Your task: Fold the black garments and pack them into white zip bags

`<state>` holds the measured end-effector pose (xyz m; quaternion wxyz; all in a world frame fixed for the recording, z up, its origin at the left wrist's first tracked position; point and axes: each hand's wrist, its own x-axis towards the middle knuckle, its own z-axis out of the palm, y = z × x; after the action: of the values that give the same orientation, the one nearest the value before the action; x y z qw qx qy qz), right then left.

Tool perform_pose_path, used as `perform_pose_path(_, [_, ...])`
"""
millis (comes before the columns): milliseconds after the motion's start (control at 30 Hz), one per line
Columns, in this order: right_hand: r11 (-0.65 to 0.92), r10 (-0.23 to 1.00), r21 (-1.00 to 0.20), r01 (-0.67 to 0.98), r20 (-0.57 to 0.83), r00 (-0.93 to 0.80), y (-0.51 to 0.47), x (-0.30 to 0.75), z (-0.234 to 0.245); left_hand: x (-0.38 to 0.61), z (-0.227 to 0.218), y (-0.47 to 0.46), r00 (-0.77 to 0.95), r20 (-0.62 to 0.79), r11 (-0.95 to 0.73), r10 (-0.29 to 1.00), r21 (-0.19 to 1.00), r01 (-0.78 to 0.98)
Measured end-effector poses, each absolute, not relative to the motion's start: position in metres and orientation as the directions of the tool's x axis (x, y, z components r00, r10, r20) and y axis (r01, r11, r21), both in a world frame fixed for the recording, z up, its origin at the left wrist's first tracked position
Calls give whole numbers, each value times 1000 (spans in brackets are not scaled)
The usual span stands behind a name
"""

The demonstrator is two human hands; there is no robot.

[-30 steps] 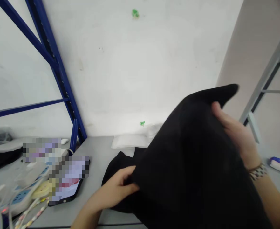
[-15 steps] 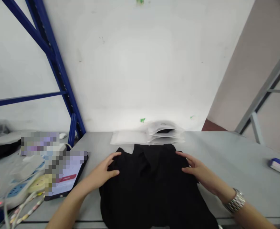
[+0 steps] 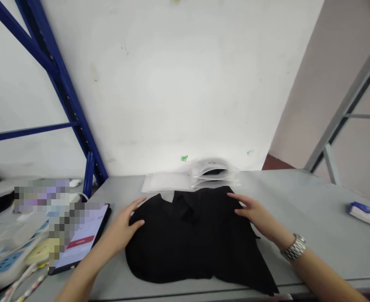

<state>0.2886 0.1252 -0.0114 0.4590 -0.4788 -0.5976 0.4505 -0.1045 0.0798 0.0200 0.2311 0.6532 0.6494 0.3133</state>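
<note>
A black garment [image 3: 185, 247] lies spread on the grey table in front of me, with a loose fold near its upper middle. Its lower edge reaches close to the table's front edge, and the lower right corner comes to a point. At its upper left edge is my left hand [image 3: 131, 220], fingers apart and fingertips on the cloth. My right hand [image 3: 254, 212] rests at the upper right edge in the same way, thumb and fingers spread; a metal watch [image 3: 294, 248] is on that wrist.
Behind the garment, translucent pouches [image 3: 214, 172] lie against the white wall, some with dark contents. To the left are a phone [image 3: 84, 239], a power strip [image 3: 10, 262] and cables. A blue-and-white packet [image 3: 367, 214] lies far right. Blue shelf posts [image 3: 68, 92] stand at left.
The garment now lies flatter and wider, its lower edge on the table and in view. My left hand has moved outward to the left with its edge. The view has shifted slightly.
</note>
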Motion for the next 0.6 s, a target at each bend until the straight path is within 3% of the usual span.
perform_pose_path(33, [124,985,-972,199,97,-142,127,292,-12,-106,19,77,-57,141,-51,988,660,749])
perform_pose_path(100, [220,975,-883,414,182,-131,134,296,-14,-104,19,70,-98,234,-26,967,478,878])
perform_pose_path(167, [328,927,-678,657,364,-87,145,295,-13,-90,20,59,-53,362,-51,931,273,961])
perform_pose_path(233, [384,860,-505,773,500,-100,160,287,-9,-62,23,48,115,439,-205,891,164,965])
perform_pose_path(333, [464,806,-384,798,556,-201,185,265,5,-9,30,43,439,375,-516,817,135,846])
perform_pose_path(400, [495,779,-291,819,566,-270,202,250,16,20,35,53,555,288,-610,780,155,777])
perform_pose_path(467, [499,764,-203,842,562,-317,217,236,23,33,37,73,536,235,-580,811,195,791])
perform_pose_path(600, [420,759,-108,901,587,-284,238,223,28,18,30,106,323,246,-383,914,252,889])
